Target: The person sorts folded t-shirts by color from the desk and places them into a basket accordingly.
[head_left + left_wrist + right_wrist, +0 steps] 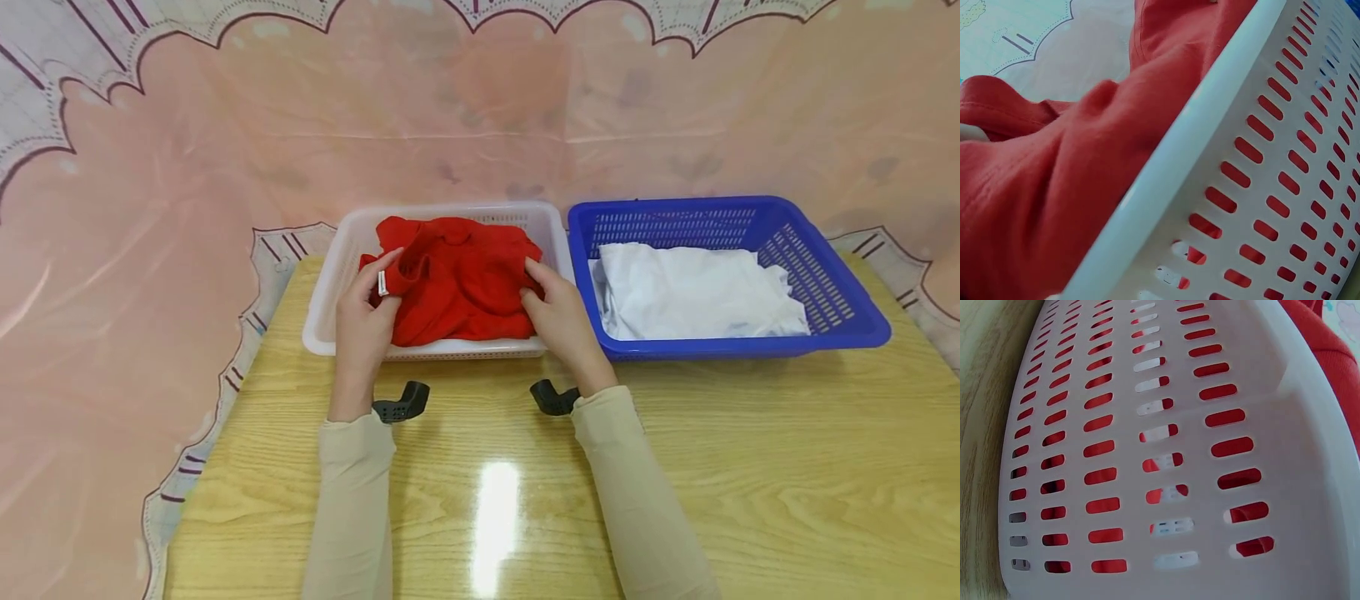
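Note:
A crumpled red garment [472, 287] with stitched seams lies in a white perforated basket [330, 329]. At its left side my left hand [363, 312] pinches a bunched fold, where a small white tag [382, 283] shows. My right hand [557, 315] holds the garment's right edge between thumb and fingers, just inside the basket's right end. The left wrist view has the red fabric [1085, 169] rising above the basket rim [1166, 144]. In the right wrist view the slotted basket wall [1285, 506] hides the hand and most of the red fabric.
To the right stands a blue basket [847, 287] with folded white cloth [693, 292] in it. Black angled wrist mounts [408, 402] stick out inward beside the wrists. The wooden table [480, 517] meets a pink patterned sheet [450, 100] behind the baskets.

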Demonstrator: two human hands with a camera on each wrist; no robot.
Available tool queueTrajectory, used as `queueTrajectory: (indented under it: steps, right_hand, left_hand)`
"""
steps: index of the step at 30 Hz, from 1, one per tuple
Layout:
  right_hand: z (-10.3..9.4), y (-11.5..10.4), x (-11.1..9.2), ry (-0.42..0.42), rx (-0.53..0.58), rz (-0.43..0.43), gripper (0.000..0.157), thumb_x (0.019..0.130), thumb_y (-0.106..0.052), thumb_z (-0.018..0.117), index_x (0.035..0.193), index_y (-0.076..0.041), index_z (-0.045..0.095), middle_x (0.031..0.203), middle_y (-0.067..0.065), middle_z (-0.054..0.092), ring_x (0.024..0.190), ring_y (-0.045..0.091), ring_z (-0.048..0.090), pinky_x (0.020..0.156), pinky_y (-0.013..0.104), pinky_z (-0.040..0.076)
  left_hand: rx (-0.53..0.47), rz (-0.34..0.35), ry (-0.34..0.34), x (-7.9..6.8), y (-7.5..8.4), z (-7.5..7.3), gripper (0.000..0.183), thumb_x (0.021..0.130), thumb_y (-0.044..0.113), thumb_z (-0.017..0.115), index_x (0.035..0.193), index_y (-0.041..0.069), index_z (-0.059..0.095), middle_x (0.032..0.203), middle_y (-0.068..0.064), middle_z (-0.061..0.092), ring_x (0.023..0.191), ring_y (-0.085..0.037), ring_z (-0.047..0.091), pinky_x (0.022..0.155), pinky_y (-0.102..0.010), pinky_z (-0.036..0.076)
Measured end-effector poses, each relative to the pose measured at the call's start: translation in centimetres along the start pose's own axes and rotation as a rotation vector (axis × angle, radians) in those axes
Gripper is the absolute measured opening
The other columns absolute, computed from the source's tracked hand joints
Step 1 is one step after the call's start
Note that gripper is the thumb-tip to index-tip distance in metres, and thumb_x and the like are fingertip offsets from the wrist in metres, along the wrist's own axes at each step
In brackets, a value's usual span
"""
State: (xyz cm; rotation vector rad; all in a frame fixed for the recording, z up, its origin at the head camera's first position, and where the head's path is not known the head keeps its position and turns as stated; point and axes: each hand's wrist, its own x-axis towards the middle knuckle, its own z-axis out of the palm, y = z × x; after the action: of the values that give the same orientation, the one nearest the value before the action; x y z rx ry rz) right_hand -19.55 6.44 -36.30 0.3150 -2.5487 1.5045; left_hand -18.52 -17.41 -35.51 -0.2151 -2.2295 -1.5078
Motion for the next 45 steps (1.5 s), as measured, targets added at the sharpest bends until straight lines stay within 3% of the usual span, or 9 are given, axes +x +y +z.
queueTrajectory:
  steps: [3, 8, 14, 17, 27, 34, 38, 42, 45]
  right_hand:
    - [0.1, 0.1, 0.1, -0.002, -0.021, -0.009, 0.044, 0.088, -0.011, 0.051, 0.132, -0.014, 0.045, 0.131, 0.003, 0.046, 0.121, 0.011, 0.039, 0.101, 0.029, 0.029]
    - [0.3, 0.1, 0.1, -0.016, -0.061, 0.003, 0.045, 0.089, -0.018, 0.051, 0.133, -0.013, 0.044, 0.132, 0.002, 0.044, 0.123, 0.012, 0.037, 0.101, 0.029, 0.028]
    - [0.4, -0.1, 0.1, -0.045, -0.110, 0.020, 0.045, 0.090, -0.024, 0.049, 0.133, -0.015, 0.042, 0.133, 0.000, 0.043, 0.123, 0.013, 0.037, 0.101, 0.031, 0.029]
    - [0.5, -0.3, 0.0, -0.060, -0.128, 0.009, 0.045, 0.090, -0.024, 0.048, 0.134, -0.015, 0.042, 0.133, 0.001, 0.043, 0.122, 0.015, 0.038, 0.101, 0.032, 0.029]
    - [0.7, -0.6, -0.1, -0.161, -0.251, -0.013, 0.054, 0.090, -0.034, 0.048, 0.138, -0.015, 0.033, 0.138, 0.003, 0.037, 0.126, 0.017, 0.034, 0.102, 0.033, 0.027]
    - [0.8, -0.7, -0.1, -0.216, -0.325, 0.008, 0.058, 0.090, -0.040, 0.046, 0.140, -0.015, 0.030, 0.140, 0.005, 0.034, 0.127, 0.020, 0.032, 0.103, 0.035, 0.025]
    - [0.9, -0.7, 0.0, -0.232, -0.341, 0.002, 0.058, 0.090, -0.040, 0.046, 0.140, -0.015, 0.030, 0.140, 0.006, 0.033, 0.127, 0.020, 0.031, 0.104, 0.036, 0.024]
    - [0.9, -0.8, 0.0, -0.248, -0.359, -0.007, 0.058, 0.090, -0.040, 0.046, 0.140, -0.015, 0.030, 0.140, 0.005, 0.034, 0.127, 0.019, 0.031, 0.104, 0.035, 0.024]
    - [0.9, -0.9, 0.2, -0.253, -0.370, -0.004, 0.057, 0.090, -0.039, 0.046, 0.139, -0.015, 0.031, 0.139, 0.003, 0.035, 0.126, 0.018, 0.033, 0.103, 0.035, 0.025]
  left_hand:
    - [-0.007, -0.020, -0.002, 0.0, 0.2, -0.1, 0.046, 0.084, -0.003, 0.050, 0.120, 0.026, 0.058, 0.119, 0.007, 0.054, 0.105, -0.008, 0.048, 0.087, -0.027, 0.043]
    - [0.022, -0.061, -0.020, -0.3, 2.2, -0.1, 0.044, 0.083, -0.004, 0.047, 0.121, 0.015, 0.058, 0.120, -0.001, 0.055, 0.104, -0.013, 0.049, 0.087, -0.029, 0.044]
    - [0.037, -0.067, -0.049, 0.0, 0.0, -0.1, 0.048, 0.083, -0.002, 0.048, 0.118, 0.029, 0.059, 0.116, 0.007, 0.057, 0.097, -0.009, 0.050, 0.079, -0.025, 0.045]
    - [0.060, -0.058, -0.050, 0.0, -0.2, -0.1, 0.048, 0.083, 0.000, 0.049, 0.116, 0.034, 0.059, 0.115, 0.009, 0.058, 0.097, -0.007, 0.050, 0.078, -0.025, 0.045]
    - [0.341, 0.001, -0.121, 0.0, -0.3, 0.4, 0.045, 0.086, 0.004, 0.049, 0.124, 0.027, 0.054, 0.127, -0.001, 0.050, 0.120, -0.015, 0.042, 0.098, -0.035, 0.033]
    - [0.378, -0.007, -0.118, -0.1, -0.3, 0.7, 0.044, 0.084, 0.005, 0.052, 0.123, 0.026, 0.055, 0.126, -0.001, 0.051, 0.119, -0.015, 0.042, 0.097, -0.036, 0.034]
    - [0.386, -0.023, -0.112, 0.0, -0.3, 0.8, 0.041, 0.085, 0.009, 0.052, 0.122, 0.025, 0.056, 0.125, 0.001, 0.053, 0.117, -0.015, 0.044, 0.093, -0.035, 0.038]
    - [0.379, -0.045, -0.085, 0.0, -0.2, 0.9, 0.039, 0.085, 0.009, 0.050, 0.121, 0.025, 0.058, 0.123, 0.001, 0.054, 0.098, -0.018, 0.055, 0.065, -0.034, 0.044]
    - [0.366, -0.061, -0.072, 0.2, -0.1, 0.8, 0.039, 0.085, 0.008, 0.049, 0.120, 0.024, 0.059, 0.121, 0.000, 0.055, 0.095, -0.018, 0.057, 0.060, -0.033, 0.043]
